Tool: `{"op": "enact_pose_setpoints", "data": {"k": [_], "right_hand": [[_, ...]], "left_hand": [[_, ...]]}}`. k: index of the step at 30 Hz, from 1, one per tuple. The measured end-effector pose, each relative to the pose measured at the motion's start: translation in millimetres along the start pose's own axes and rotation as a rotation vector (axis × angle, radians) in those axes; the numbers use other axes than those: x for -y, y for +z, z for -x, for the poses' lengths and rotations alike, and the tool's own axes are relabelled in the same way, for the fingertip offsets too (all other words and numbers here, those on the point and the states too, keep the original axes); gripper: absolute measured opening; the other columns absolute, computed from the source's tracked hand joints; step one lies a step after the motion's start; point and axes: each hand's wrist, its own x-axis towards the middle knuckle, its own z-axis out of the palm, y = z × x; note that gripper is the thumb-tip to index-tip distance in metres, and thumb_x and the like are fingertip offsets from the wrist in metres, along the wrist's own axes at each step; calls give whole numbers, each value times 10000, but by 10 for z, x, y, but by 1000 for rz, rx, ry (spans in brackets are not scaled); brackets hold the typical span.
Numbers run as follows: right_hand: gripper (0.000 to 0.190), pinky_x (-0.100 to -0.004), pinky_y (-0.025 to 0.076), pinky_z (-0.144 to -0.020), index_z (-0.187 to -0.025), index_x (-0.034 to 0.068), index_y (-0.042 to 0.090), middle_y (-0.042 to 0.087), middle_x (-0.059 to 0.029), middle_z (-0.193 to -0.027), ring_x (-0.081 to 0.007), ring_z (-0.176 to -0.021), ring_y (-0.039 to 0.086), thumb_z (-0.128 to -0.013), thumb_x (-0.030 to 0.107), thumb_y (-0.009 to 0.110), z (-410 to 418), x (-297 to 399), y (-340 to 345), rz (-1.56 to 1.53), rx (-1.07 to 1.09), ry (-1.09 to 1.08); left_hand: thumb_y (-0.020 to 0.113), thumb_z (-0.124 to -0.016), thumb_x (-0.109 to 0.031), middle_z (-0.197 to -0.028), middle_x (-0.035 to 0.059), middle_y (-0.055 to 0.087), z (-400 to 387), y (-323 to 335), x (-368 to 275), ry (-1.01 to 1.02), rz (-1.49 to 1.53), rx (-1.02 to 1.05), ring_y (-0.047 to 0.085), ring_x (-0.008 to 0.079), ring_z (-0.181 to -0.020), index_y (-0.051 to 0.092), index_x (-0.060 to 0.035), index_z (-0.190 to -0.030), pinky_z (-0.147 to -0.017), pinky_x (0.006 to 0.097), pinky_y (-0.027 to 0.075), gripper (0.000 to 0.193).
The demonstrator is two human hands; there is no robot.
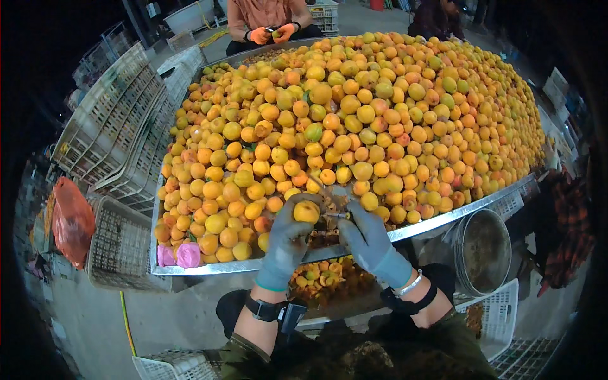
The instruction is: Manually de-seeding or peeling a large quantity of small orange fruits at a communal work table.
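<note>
My left hand (287, 237), in a grey-and-teal work glove, holds a yellow apricot (306, 212) at the near edge of a metal-rimmed table. Just to its right, my right hand (370, 242), gloved alike, grips a small tool (338, 215) with a thin metal end pointing at the fruit. Its exact kind is hard to make out, and I cannot tell whether it touches the apricot. Behind both hands rises a large heap of apricots (361, 114), mostly orange and yellow with some green. Below the rim, between my wrists, lie split apricot pieces (320, 278) in a container.
White plastic crates (114, 123) lean at the left, near a grey crate (123, 247) and a red plastic bag (72, 221). Stacked buckets (484, 251) stand at right. The table's metal rim (427, 227) runs before me. Across it, a person in orange gloves (271, 34) handles fruit.
</note>
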Motion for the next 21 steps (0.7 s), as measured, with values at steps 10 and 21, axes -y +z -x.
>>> {"op": "enact_pose_setpoints", "data": {"k": [10, 21], "right_hand": [[289, -500, 435, -590, -1070, -29, 465, 572, -250, -726, -458, -701, 563, -896, 184, 555, 88, 11, 224, 77, 32, 17], [271, -496, 432, -597, -1049, -34, 474, 568, -261, -749, -464, -709, 560, -881, 158, 566, 50, 7, 287, 122, 2, 30]], "left_hand": [[495, -866, 46, -1040, 113, 599, 298, 173, 447, 169, -44, -345, 588, 178, -971, 538, 36, -1077, -851, 287, 476, 215], [517, -893, 13, -1084, 135, 606, 265, 268, 332, 252, -363, -399, 596, 215, -1009, 526, 54, -1164, -911, 312, 465, 274]]}}
